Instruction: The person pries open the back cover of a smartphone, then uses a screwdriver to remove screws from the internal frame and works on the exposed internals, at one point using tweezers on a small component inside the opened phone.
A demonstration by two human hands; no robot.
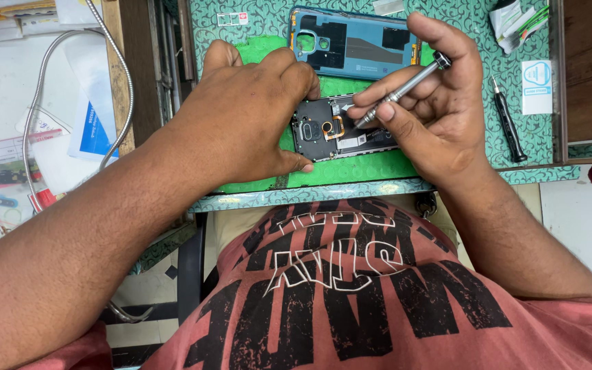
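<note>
An opened phone (330, 130) with its dark insides and camera module showing lies on a green mat (351, 168). My left hand (241, 113) rests on the phone's left end, with the thumb along its near edge, holding it down. My right hand (433, 103) grips a slim silver screwdriver (400, 90). The screwdriver slants down to the left and its tip touches the phone's inside next to an orange flex ring. Just beyond the phone, the removed blue back cover (354, 44) lies inside up.
A second, black screwdriver (508, 123) lies on the patterned green table surface (515, 147) to the right, next to a small white card (537, 85). A flexible metal lamp neck (70, 48) curves over papers at the left. The table's near edge runs just in front of my chest.
</note>
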